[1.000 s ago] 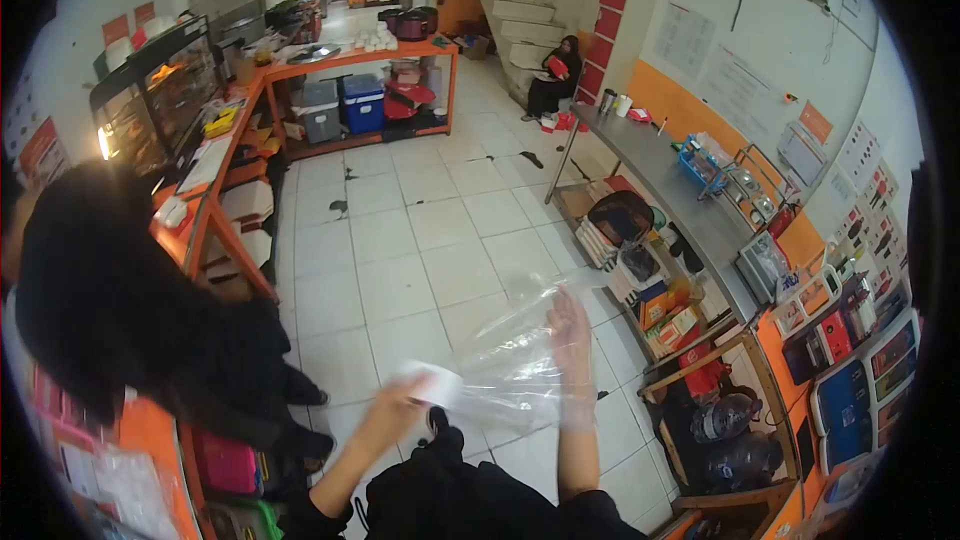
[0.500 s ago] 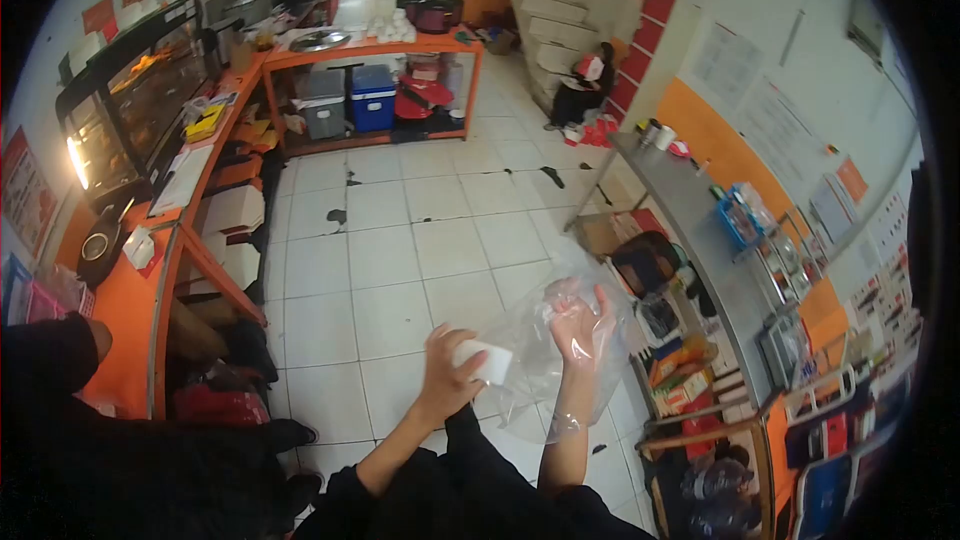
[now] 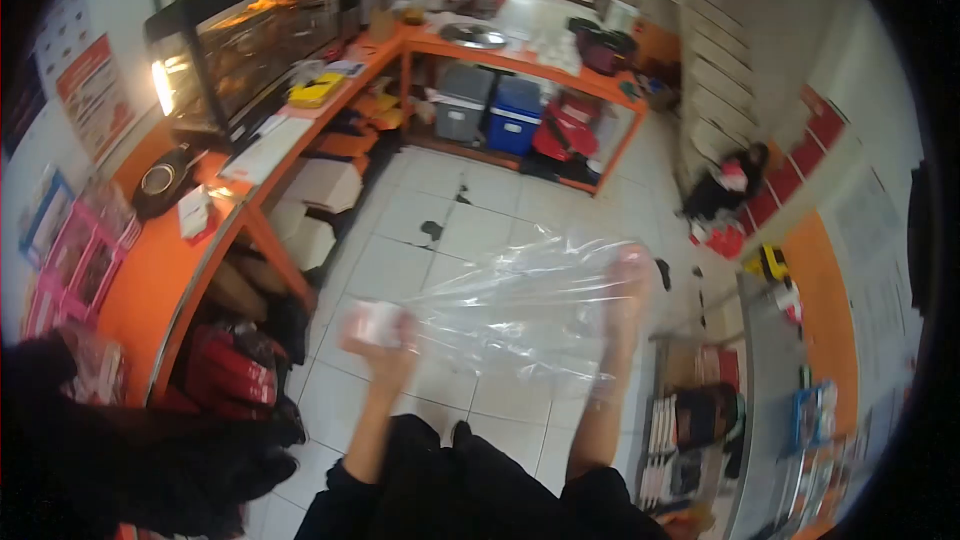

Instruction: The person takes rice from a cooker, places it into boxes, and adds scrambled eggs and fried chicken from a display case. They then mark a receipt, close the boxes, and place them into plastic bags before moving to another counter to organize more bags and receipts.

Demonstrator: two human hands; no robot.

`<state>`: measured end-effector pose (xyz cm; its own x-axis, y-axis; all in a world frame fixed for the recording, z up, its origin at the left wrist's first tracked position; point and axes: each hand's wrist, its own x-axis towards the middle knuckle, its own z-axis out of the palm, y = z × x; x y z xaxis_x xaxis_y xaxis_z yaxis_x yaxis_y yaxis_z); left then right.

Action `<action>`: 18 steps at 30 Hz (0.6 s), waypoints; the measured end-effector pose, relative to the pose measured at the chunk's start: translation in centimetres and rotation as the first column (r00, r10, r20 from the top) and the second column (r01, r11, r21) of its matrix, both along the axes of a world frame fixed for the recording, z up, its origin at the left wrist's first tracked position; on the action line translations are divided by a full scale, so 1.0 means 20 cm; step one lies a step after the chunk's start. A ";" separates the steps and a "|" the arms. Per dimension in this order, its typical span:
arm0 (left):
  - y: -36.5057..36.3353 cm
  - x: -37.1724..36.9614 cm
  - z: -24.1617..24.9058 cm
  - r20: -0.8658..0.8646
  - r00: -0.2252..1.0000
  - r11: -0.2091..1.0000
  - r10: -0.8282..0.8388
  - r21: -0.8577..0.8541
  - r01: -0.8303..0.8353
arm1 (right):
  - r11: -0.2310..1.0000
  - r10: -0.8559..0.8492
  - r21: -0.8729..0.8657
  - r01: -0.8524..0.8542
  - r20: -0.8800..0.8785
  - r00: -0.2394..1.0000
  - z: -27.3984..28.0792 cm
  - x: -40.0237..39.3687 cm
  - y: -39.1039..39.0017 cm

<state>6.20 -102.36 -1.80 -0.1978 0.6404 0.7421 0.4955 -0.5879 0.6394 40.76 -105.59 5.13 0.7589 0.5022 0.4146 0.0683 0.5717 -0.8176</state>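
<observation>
A small white box-like item [image 3: 376, 322] is in my left hand [image 3: 396, 345], whose fingers close around it. From that hand a clear plastic bag [image 3: 510, 305] stretches across to my right hand [image 3: 624, 290]. My right hand and wrist are inside the bag, with the film running down the forearm. Motion smears the fingers of my right hand, so their pose does not show. The bag is held spread in the air above the tiled floor.
An orange counter [image 3: 135, 300] with a lit food display case [image 3: 265, 50] runs along the left. A metal table [image 3: 765, 380] stands at right. Another person in dark clothes is close at lower left; a seated person [image 3: 728, 180] is by the stairs.
My view has turned to the left. My hands have moved apart, and the bag, which hung loosely around my right hand, is now pulled wide between them. The white item stays in my left hand.
</observation>
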 end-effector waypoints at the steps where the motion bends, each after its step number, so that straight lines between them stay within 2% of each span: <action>1: 0.06 -0.09 0.01 -0.007 1.000 0.998 -0.013 -0.066 0.012 | 0.989 0.141 0.054 -0.138 -0.055 0.989 0.05 -0.02 0.17; 2: 0.12 -0.19 0.02 -0.015 1.000 0.991 -0.025 -0.133 0.022 | 0.956 0.281 0.114 -0.269 -0.106 0.954 0.11 -0.06 0.33; 3: 0.16 -0.17 0.02 -0.076 0.997 0.998 0.007 0.064 -0.002 | 0.981 0.190 0.012 -0.194 0.146 0.971 0.22 -0.20 0.43; 4: 0.18 -0.16 0.01 -0.142 0.989 0.970 0.041 0.244 -0.004 | 0.952 0.300 0.063 -0.298 -0.026 0.953 0.17 -0.25 0.58; 5: 0.26 -0.18 -0.04 -0.094 0.978 0.968 0.189 0.186 -0.169 | 0.915 0.400 0.134 -0.380 -0.191 0.897 0.10 -0.32 0.74; 6: 0.34 -0.20 -0.03 -0.078 0.975 0.962 0.209 0.196 -0.190 | 0.871 0.491 0.216 -0.442 -0.339 0.802 0.07 -0.39 0.89; 8: 0.49 -0.28 0.02 -0.040 0.963 0.944 0.266 0.214 -0.251 | 0.765 0.642 0.226 -0.603 -0.325 0.694 0.15 -0.67 1.09; 9: 0.55 -0.32 0.03 -0.108 0.965 0.946 0.238 0.250 -0.206 | 0.699 0.711 0.231 -0.677 -0.321 0.625 0.17 -0.80 1.18; 11: 0.70 -0.35 0.04 -0.112 0.988 0.946 0.111 0.315 -0.071 | 0.567 0.816 0.266 -0.780 -0.315 0.485 0.07 -0.97 1.46; 13: 0.77 -0.38 0.10 -0.110 0.993 0.999 0.037 0.014 -0.035 | 0.511 0.842 0.233 -0.827 -0.328 0.428 0.06 -1.19 1.69; 15: 0.96 -0.48 0.01 0.078 0.959 0.958 -0.274 -0.066 0.279 | 0.539 0.807 0.130 -0.832 -0.361 0.466 0.11 -1.46 1.91; 18: 1.21 -0.66 -0.10 0.195 0.879 0.900 -0.435 0.055 0.433 | 0.314 0.932 -0.038 -0.949 -0.180 0.315 0.11 -1.78 2.19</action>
<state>-6.99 -78.08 -3.74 -0.0447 0.6891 0.7233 0.0532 -0.7214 0.6905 5.19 -61.80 7.28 -0.2285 0.9404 0.2520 -0.5377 0.0939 -0.8379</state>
